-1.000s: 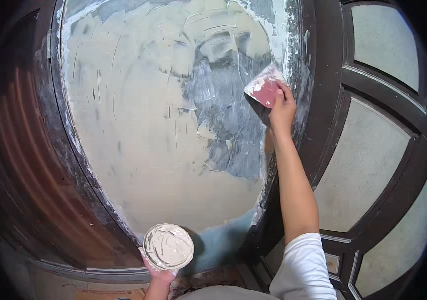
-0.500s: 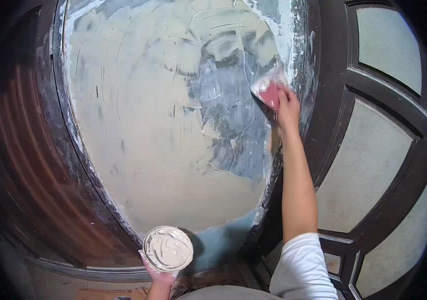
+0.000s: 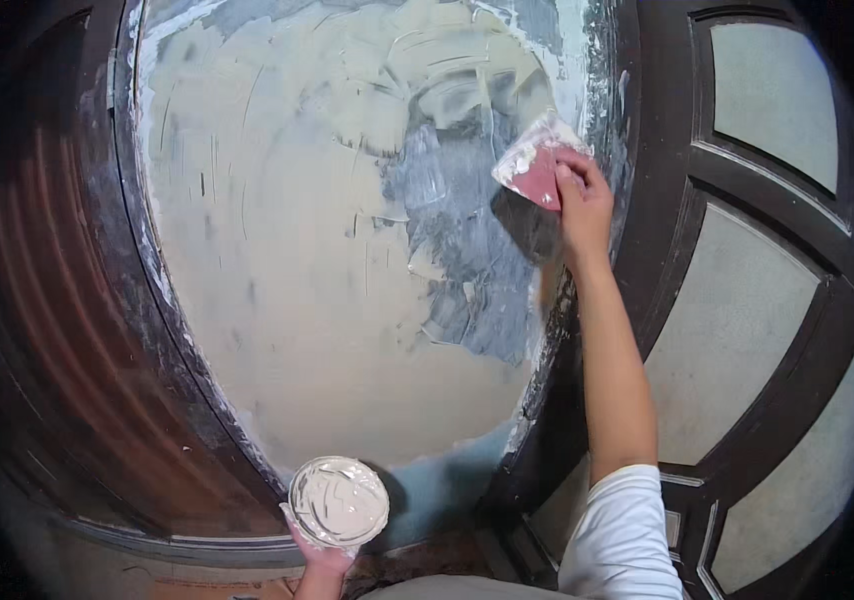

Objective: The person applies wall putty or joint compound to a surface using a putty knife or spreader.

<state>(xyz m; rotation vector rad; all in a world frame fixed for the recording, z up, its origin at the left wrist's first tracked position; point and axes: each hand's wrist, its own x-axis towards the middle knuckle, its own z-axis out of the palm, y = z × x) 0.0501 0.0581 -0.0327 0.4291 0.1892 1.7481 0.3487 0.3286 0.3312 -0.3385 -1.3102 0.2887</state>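
Note:
My right hand [image 3: 584, 190] pinches a reddish flat putty spreader [image 3: 537, 178], its edge caked with white putty. It is held off the wall panel [image 3: 287, 300], near the right border, and casts a shadow beneath it. Cream putty covers much of the panel; a grey-blue patch [image 3: 462, 250] right of the middle shows thin or bare. Low down, my left hand [image 3: 322, 545] carries a round tub of putty [image 3: 338, 502] from below, fingers mostly hidden under it. Smooth, streaked cream putty shows at the tub's top.
Dark wooden framing with pale inset panels [image 3: 737, 330] stands on the right. To the left is a dark reddish-brown wooden panel [image 3: 47, 330]. White putty smears edge the panel's border [image 3: 572, 60]. A bare bluish strip [image 3: 447, 490] runs along its lower right.
My right hand has moved slightly right and up, and the spreader has turned and come away from the wall. My left hand and the tub stay nearly in place.

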